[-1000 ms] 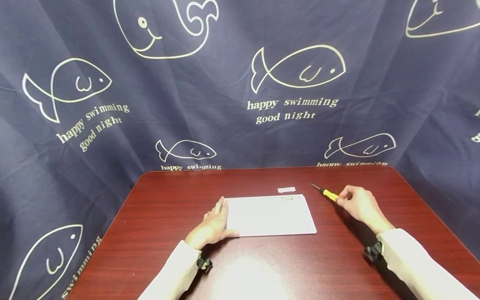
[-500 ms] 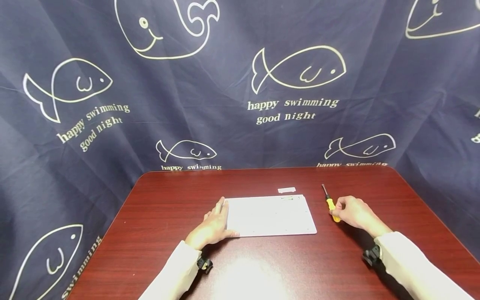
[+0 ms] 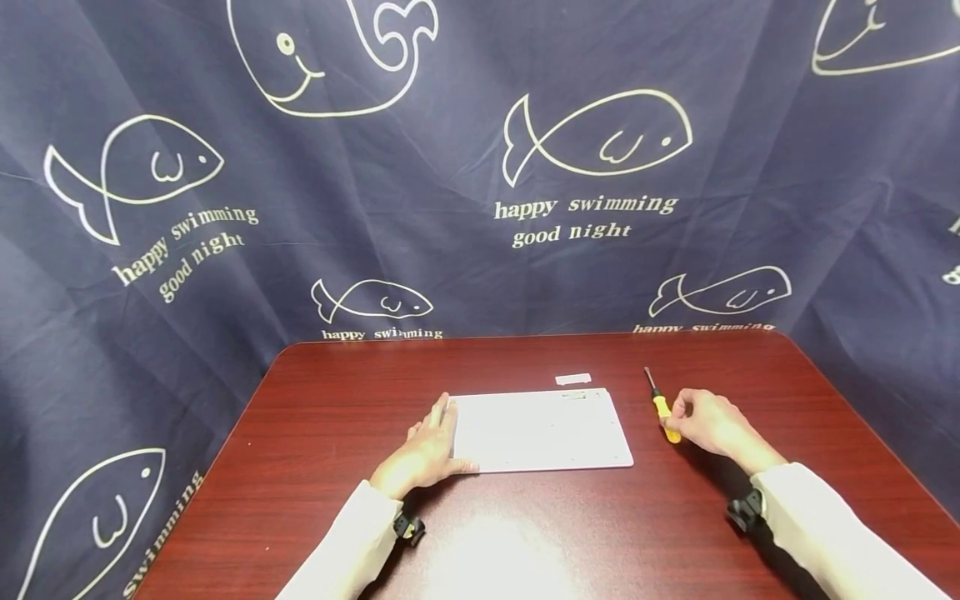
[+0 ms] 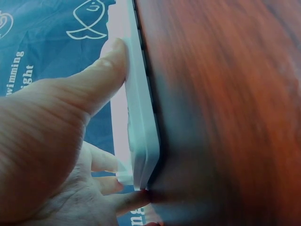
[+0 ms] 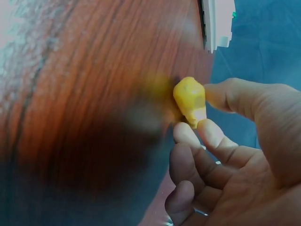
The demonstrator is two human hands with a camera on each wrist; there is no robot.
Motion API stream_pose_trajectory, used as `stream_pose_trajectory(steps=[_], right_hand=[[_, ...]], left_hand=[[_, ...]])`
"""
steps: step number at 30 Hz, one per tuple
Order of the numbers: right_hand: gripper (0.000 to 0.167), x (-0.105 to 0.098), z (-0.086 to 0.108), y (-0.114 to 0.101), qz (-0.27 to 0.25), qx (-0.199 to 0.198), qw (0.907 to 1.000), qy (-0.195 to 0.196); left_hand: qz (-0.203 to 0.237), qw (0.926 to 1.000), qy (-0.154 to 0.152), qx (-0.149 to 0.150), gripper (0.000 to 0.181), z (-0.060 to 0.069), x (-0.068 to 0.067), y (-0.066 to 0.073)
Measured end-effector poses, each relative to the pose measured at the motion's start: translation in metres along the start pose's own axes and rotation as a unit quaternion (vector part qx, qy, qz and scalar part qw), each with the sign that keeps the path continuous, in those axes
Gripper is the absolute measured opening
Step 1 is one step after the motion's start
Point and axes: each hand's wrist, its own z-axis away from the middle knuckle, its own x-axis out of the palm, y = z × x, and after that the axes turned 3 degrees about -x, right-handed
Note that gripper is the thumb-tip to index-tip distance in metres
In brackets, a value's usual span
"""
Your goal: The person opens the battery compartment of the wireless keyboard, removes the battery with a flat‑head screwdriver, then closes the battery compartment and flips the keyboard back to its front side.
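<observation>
A white keyboard [image 3: 540,429] lies face down on the table, its dark keys showing along the underside in the left wrist view. Near its far right corner is an uncovered battery compartment [image 3: 576,396]. Just beyond it lies a small white battery cover [image 3: 573,379]. My left hand [image 3: 423,454] rests over the keyboard's left end with fingers fairly straight, the thumb [image 4: 110,56] on its back near the front edge. To the right, my right hand [image 3: 708,418] pinches the yellow handle of a screwdriver [image 3: 662,410] between thumb and fingertips; its metal shaft points away from me.
The reddish-brown wooden table [image 3: 360,367] has rounded far corners. Behind it hangs a dark blue curtain [image 3: 465,250] with whale and fish drawings. A bright light reflection [image 3: 498,550] shows on the tabletop near the front.
My right hand has moved the screwdriver slightly toward me and turned its shaft to point more directly away; it has stayed nearly still since half a second ago. The left hand and keyboard have not moved.
</observation>
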Motion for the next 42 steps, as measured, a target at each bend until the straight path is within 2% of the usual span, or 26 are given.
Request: stream_pose_trajectory(steps=[10,19,23,30,42], right_hand=[[0.022,0.001,-0.001,-0.007,0.002,-0.013,0.9997,0.019],[0.02,0.003,-0.003,-0.026,-0.039,-0.079,0.9952,0.044],[0.017,0.007,-0.006,-0.028,-0.043,-0.096,0.9929,0.055],[0.015,0.013,-0.007,-0.022,-0.049,-0.092,0.9939,0.037],[0.017,0.012,-0.008,-0.022,-0.042,-0.102,0.9925,0.052]], left_hand=[[-0.003,1.0,-0.003,-0.004,0.107,0.0,-0.002,0.001],[-0.004,1.0,-0.003,-0.004,0.107,0.0,-0.002,0.001],[-0.003,1.0,-0.002,-0.004,0.107,0.0,-0.002,0.001],[-0.003,1.0,0.0,0.0,0.108,0.001,-0.002,0.002],[-0.003,1.0,0.0,0.005,0.107,0.002,-0.003,0.002]])
